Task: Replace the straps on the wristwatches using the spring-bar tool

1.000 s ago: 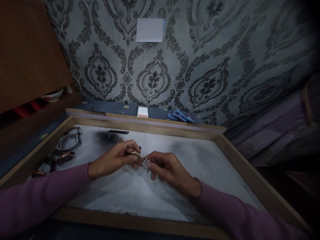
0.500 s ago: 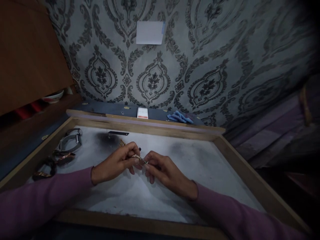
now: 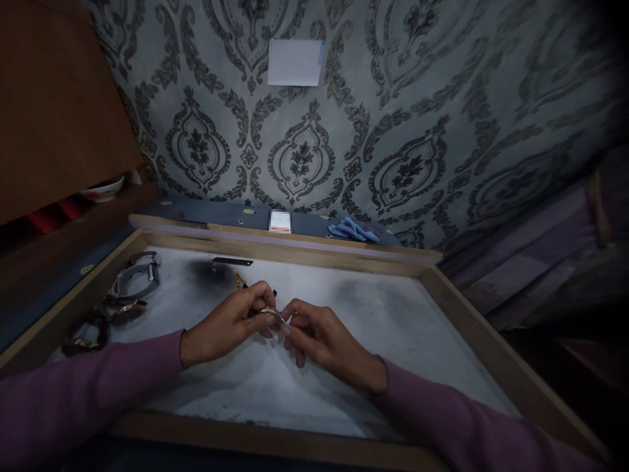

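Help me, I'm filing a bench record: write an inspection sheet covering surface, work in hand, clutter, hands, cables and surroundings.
Surface: white-floored tray, dark smudges.
Work in hand: curved gold piece; thin silvery part beside it, too small to identify.
Clutter: watches at left; black strip near the far rim.
Hands: left hand grips the gold piece; right hand pinches the silvery part.
Cables: nothing seen.
Surroundings: blue cloth beyond the tray; patterned wall behind, bearing white paper.
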`<state>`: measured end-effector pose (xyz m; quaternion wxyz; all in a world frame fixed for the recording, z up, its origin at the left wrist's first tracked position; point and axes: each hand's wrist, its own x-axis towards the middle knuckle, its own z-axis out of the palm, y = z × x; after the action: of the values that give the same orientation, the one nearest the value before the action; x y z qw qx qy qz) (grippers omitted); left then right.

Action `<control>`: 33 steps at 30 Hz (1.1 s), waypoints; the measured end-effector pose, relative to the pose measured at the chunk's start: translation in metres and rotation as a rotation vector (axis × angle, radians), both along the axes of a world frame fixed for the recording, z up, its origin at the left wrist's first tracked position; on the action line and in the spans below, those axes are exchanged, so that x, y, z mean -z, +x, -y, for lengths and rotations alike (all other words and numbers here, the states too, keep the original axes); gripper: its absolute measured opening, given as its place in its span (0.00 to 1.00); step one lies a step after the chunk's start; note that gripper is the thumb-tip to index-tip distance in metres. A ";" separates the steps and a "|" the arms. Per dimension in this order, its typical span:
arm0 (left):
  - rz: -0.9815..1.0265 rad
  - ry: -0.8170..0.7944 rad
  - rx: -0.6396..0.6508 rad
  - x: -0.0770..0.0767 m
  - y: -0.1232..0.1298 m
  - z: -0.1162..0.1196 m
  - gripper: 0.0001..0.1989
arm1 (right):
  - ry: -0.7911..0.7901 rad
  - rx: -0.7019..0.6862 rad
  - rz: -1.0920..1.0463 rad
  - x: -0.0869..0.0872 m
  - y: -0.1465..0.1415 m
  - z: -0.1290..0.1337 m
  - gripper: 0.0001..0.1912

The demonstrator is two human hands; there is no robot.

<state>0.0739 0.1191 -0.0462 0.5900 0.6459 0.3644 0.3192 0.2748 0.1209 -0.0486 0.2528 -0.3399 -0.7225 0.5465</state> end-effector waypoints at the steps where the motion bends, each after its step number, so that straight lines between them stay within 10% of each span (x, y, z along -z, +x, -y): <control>1: 0.001 -0.004 -0.003 0.000 0.000 0.000 0.08 | 0.000 0.001 0.004 0.000 0.000 0.000 0.09; 19: -0.256 0.300 -0.055 -0.001 0.000 0.005 0.04 | 0.006 0.043 0.027 0.003 -0.003 0.002 0.05; 33: 0.198 -0.144 -0.025 0.002 0.001 -0.005 0.12 | -0.037 0.059 -0.052 0.002 -0.004 0.000 0.12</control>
<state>0.0749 0.1237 -0.0482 0.6639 0.5627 0.3344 0.3617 0.2708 0.1213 -0.0505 0.2811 -0.3515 -0.6952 0.5605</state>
